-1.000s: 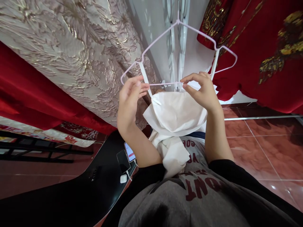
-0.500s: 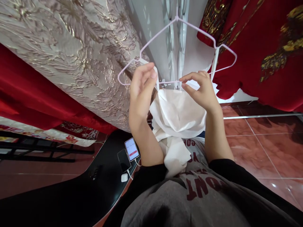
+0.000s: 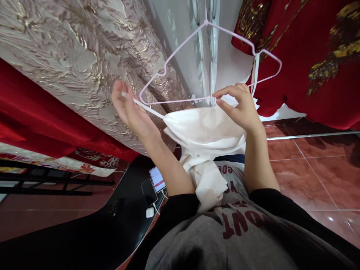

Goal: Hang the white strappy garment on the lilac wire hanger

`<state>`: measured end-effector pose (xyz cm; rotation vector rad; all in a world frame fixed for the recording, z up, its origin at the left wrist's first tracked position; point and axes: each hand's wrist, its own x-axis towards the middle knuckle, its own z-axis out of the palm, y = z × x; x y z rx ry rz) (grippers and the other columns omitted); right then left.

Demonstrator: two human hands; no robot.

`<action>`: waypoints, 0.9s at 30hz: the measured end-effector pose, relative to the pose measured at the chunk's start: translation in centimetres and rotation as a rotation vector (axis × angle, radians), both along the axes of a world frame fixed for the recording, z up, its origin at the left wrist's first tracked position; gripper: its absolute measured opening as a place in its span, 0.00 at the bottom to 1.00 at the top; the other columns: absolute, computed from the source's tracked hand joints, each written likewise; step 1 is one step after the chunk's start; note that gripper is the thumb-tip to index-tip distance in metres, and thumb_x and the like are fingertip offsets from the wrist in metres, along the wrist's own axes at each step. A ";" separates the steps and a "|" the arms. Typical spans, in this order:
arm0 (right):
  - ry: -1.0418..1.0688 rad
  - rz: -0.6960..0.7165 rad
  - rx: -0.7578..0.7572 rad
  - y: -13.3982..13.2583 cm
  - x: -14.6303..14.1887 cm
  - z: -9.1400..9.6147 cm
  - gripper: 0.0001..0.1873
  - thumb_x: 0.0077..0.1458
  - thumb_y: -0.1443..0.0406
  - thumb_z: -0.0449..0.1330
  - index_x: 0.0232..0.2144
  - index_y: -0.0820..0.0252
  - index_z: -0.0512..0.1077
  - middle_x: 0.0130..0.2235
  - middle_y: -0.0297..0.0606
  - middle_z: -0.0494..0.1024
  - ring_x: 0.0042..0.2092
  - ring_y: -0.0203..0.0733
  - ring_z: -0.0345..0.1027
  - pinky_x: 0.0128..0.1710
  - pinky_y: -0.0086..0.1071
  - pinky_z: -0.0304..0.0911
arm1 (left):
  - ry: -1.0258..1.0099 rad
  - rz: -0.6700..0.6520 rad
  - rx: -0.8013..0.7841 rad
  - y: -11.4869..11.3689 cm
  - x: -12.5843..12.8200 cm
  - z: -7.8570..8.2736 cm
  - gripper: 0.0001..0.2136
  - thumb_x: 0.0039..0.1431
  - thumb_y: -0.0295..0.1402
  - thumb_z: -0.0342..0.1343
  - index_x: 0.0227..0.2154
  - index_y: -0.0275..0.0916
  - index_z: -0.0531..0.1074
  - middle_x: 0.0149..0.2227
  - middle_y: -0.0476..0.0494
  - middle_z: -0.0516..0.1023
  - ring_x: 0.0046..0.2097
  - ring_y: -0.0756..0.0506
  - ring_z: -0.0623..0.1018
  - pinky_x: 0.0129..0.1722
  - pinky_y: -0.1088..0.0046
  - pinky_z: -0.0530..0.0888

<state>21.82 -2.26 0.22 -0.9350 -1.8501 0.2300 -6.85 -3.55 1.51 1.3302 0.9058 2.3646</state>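
A pale pink clothes hanger (image 3: 182, 42) hangs in front of me, its hook end running up out of view. My right hand (image 3: 237, 103) pinches the hanger's lower bar between thumb and fingers. Out to the left, my left hand (image 3: 128, 107) is closed on a thin white strap (image 3: 152, 110), drawn taut and clear of the hanger's left end. This strap belongs to a white garment (image 3: 205, 127) with a wide opening, bunched below the bar against my shirt. Its other strap (image 3: 255, 71) still loops over the hanger's right shoulder.
Textured beige fabric (image 3: 92, 67) hangs at left beside red cloth (image 3: 56, 116). Red drapery with gold ornament (image 3: 298, 82) hangs at right. Two phones, a lit one (image 3: 157, 179) and a dark one (image 3: 149, 192), lie with a white case (image 3: 150, 212) on a black seat (image 3: 84, 232).
My left hand has moved left and slightly down, taking the left strap off the hanger and stretching the garment's opening wider. The right hand stays at the lower bar.
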 end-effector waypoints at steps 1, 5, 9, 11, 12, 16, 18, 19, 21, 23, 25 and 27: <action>0.002 0.007 0.001 -0.1 -0.2 0.1 0.09 0.67 0.53 0.62 0.42 0.46 0.79 0.43 0.32 0.85 0.49 0.50 0.74 0.68 0.58 0.54 | 0.042 -0.036 -0.072 0.6 -0.2 -0.8 0.08 0.72 0.36 0.57 0.50 0.50 0.75 0.61 0.54 0.77 0.72 0.42 0.64 0.73 0.62 0.60; 0.036 0.047 0.046 -0.4 -1.0 0.0 0.09 0.66 0.54 0.62 0.42 0.46 0.80 0.43 0.34 0.85 0.49 0.50 0.76 0.64 0.56 0.62 | -0.035 -0.379 -0.335 1.4 1.6 -2.0 0.13 0.70 0.45 0.58 0.48 0.42 0.76 0.54 0.38 0.82 0.60 0.36 0.79 0.64 0.54 0.72; 0.379 -0.106 0.249 1.5 -0.3 -1.2 0.12 0.68 0.52 0.57 0.47 0.47 0.75 0.52 0.41 0.79 0.53 0.52 0.76 0.53 0.50 0.72 | -0.047 -0.500 -0.345 0.3 4.3 -0.9 0.10 0.69 0.45 0.60 0.38 0.45 0.75 0.42 0.41 0.85 0.54 0.35 0.83 0.57 0.56 0.79; 0.570 -0.255 0.256 2.9 0.9 -2.1 0.15 0.67 0.52 0.55 0.51 0.49 0.70 0.53 0.46 0.76 0.44 0.51 0.75 0.44 0.50 0.71 | -0.069 -0.491 -0.334 0.1 4.6 -0.6 0.11 0.68 0.46 0.62 0.36 0.46 0.73 0.39 0.42 0.85 0.53 0.35 0.83 0.53 0.57 0.81; 0.619 -0.291 0.212 3.5 1.6 -2.5 0.17 0.66 0.51 0.56 0.51 0.50 0.69 0.50 0.47 0.76 0.38 0.49 0.73 0.39 0.48 0.70 | -0.077 -0.483 -0.331 0.2 4.5 -0.6 0.11 0.68 0.46 0.63 0.36 0.46 0.72 0.38 0.43 0.84 0.53 0.35 0.83 0.52 0.57 0.82; 0.485 -0.194 -0.002 4.0 3.9 -3.2 0.15 0.63 0.48 0.60 0.41 0.50 0.76 0.29 0.38 0.74 0.26 0.43 0.63 0.29 0.45 0.64 | -0.098 -0.462 -0.367 0.5 4.1 -0.7 0.13 0.68 0.46 0.64 0.34 0.45 0.70 0.37 0.42 0.84 0.53 0.35 0.84 0.49 0.59 0.83; 0.412 -0.180 -0.017 3.3 4.2 -3.0 0.13 0.64 0.48 0.60 0.38 0.47 0.76 0.28 0.38 0.75 0.27 0.44 0.65 0.30 0.47 0.65 | -0.105 -0.459 -0.371 0.6 4.2 -0.7 0.13 0.70 0.44 0.63 0.34 0.44 0.69 0.36 0.42 0.84 0.50 0.36 0.85 0.47 0.60 0.84; 0.417 -0.199 -0.004 2.8 4.1 -2.7 0.12 0.64 0.48 0.60 0.39 0.46 0.75 0.30 0.39 0.77 0.29 0.45 0.66 0.31 0.48 0.65 | -0.106 -0.462 -0.364 0.6 4.2 -0.6 0.13 0.72 0.42 0.61 0.33 0.44 0.69 0.35 0.43 0.84 0.49 0.37 0.85 0.47 0.61 0.84; 0.468 -0.235 -0.007 2.0 3.7 -2.0 0.11 0.62 0.49 0.61 0.39 0.45 0.76 0.35 0.43 0.81 0.31 0.48 0.68 0.35 0.52 0.67 | -0.105 -0.460 -0.361 0.6 4.4 -0.5 0.13 0.73 0.42 0.60 0.33 0.44 0.68 0.34 0.43 0.84 0.47 0.38 0.86 0.47 0.62 0.84; 0.503 -0.209 -0.068 1.4 3.1 -0.9 0.10 0.59 0.51 0.64 0.36 0.46 0.77 0.36 0.43 0.81 0.34 0.52 0.70 0.39 0.56 0.68 | -0.100 -0.443 -0.380 0.6 4.5 -0.5 0.14 0.73 0.44 0.60 0.33 0.44 0.68 0.35 0.43 0.84 0.47 0.39 0.86 0.47 0.63 0.84; 0.507 -0.144 -0.107 1.0 2.5 0.3 0.09 0.59 0.52 0.64 0.35 0.47 0.78 0.35 0.43 0.81 0.35 0.53 0.72 0.40 0.58 0.68 | -0.092 -0.424 -0.396 0.6 4.4 -0.6 0.15 0.72 0.46 0.61 0.33 0.44 0.68 0.36 0.43 0.85 0.48 0.39 0.86 0.48 0.65 0.83; 0.463 -0.072 -0.098 0.9 2.1 1.6 0.12 0.62 0.50 0.63 0.40 0.48 0.79 0.38 0.42 0.83 0.37 0.52 0.74 0.42 0.58 0.70 | -0.085 -0.416 -0.383 0.7 4.1 -0.8 0.15 0.71 0.47 0.62 0.34 0.44 0.69 0.37 0.42 0.85 0.50 0.39 0.85 0.48 0.65 0.83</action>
